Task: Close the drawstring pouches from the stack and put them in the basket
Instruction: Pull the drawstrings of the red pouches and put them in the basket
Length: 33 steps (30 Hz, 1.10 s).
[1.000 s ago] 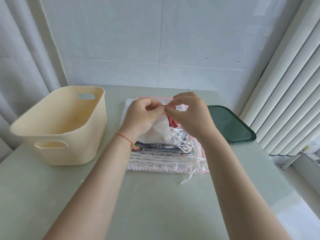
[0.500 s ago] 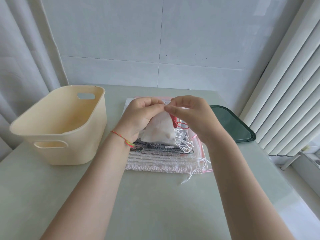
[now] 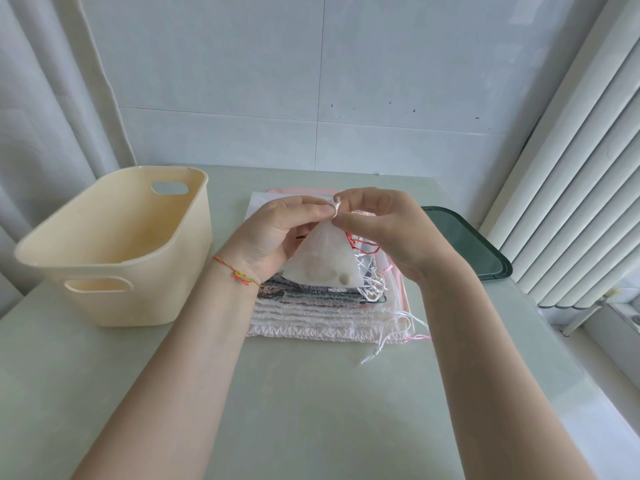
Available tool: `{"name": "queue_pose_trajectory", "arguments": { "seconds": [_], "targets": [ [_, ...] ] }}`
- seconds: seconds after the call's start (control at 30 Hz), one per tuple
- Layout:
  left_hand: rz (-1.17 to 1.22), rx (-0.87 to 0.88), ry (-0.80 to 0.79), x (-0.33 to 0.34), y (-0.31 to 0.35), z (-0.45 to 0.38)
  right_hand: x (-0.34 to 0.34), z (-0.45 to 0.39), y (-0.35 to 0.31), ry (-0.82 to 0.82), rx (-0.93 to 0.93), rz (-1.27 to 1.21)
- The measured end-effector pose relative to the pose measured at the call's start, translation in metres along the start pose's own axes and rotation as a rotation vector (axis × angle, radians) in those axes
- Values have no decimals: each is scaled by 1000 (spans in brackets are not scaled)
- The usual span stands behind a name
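Both grips pinch the gathered neck of a sheer white drawstring pouch (image 3: 323, 263): left hand (image 3: 277, 233) and right hand (image 3: 388, 230) meet fingertip to fingertip above the stack of flat fabric pouches (image 3: 322, 313). Left across bare pale green table (image 3: 311, 410) stands the cream plastic basket (image 3: 114, 244); a dark green tray (image 3: 464, 244) hugs the right edge.

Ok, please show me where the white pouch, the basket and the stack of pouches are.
white pouch (image 3: 320, 259): head view, on its sheer front.
basket (image 3: 114, 308): head view, on its near outer wall.
stack of pouches (image 3: 311, 322): head view, on the near pleated edges.
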State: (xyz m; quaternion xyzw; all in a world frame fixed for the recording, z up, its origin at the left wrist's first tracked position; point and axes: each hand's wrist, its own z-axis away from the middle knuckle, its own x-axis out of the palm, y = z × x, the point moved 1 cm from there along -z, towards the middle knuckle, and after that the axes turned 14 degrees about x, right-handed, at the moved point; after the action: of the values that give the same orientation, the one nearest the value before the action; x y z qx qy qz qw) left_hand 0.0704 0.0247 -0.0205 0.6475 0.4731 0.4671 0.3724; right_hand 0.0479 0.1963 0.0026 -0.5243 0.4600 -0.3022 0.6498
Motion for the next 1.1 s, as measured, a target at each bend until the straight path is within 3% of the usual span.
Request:
{"name": "queue_pose_trajectory", "arguments": {
  "seconds": [0.23, 0.8, 0.97, 1.1],
  "targets": [
    [-42, 47, 99, 1, -3, -2, 1, -1, -1, 9, -13, -29],
    [-76, 39, -53, 0, -5, 0, 15, -4, 3, -49, 56, -248],
    [44, -46, -49, -3, -7, 0, 6, -4, 4, -101, 30, -181],
    [258, -103, 0, 2, -8, 0, -1, -2, 2, 39, -24, -28]
  ]
}}
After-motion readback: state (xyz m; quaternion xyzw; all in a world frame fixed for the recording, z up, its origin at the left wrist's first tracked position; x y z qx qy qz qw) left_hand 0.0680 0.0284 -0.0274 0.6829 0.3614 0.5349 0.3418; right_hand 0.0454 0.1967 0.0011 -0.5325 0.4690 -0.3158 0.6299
